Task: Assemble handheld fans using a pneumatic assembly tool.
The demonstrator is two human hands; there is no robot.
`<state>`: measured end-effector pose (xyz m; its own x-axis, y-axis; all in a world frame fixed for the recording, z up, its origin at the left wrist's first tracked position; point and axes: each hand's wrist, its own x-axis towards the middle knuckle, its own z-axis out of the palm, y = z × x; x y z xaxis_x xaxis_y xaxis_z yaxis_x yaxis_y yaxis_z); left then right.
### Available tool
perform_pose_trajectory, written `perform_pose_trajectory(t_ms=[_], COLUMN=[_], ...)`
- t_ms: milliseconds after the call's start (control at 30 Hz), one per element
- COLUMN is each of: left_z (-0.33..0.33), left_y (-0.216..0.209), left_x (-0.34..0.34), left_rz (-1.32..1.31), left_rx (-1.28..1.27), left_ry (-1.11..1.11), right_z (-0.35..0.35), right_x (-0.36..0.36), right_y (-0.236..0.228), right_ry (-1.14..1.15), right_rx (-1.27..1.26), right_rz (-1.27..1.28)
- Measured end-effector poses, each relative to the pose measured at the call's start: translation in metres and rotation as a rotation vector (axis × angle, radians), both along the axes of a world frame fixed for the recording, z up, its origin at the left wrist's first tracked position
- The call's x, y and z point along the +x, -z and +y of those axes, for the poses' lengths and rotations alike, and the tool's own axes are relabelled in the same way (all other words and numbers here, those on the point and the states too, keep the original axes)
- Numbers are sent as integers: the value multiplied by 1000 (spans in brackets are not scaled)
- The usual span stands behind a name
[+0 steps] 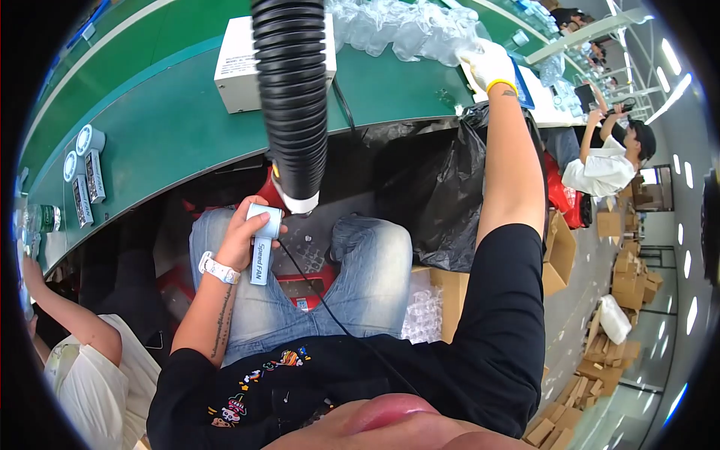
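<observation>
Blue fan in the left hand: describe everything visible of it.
The fan is pale blue, apparently plastic, with a rounded head and a straight, narrow handle bearing dark lettering. The left hand holds it by the head, thumb across it, handle pointing toward the person. It shows against the jeans. A black cable runs from beside it; any connection is unclear.

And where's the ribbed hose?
In the head view, the hose hangs from the top, left of centre, in front of the white box, ending upper right of the blue fan in the left hand.
</observation>
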<state>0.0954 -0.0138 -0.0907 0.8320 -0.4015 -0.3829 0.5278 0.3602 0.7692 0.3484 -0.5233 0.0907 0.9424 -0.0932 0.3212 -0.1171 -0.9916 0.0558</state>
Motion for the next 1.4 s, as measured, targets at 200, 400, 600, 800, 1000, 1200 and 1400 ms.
perform_pose_trajectory(t_ms=[200,400,600,800,1000,1200,1400], left_z=[-6,4,-12,-5,-8,-32,-12], left_y=[1,0,-10,2,-35,-55,-65], left_x=[7,-8,-15,-43,-70,-61,-60], left_rz=[18,9,18,18,-325,-796,-257], left_rx=[-8,-179,-385,-307,249,571,-90], left_ry=[23,-4,250,213,-175,333,243], right_z=[-25,69,244,300,289,272,162], right_x=[-14,-135,-252,-278,-297,-322,-285], right_y=[12,26,123,163,145,115,115], right_ry=[-61,-315,-610,-494,-532,-530,-829], right_rx=[19,1117,835,1221,915,582,340], right_rz=[-14,-378,-49,171,151,159,174])
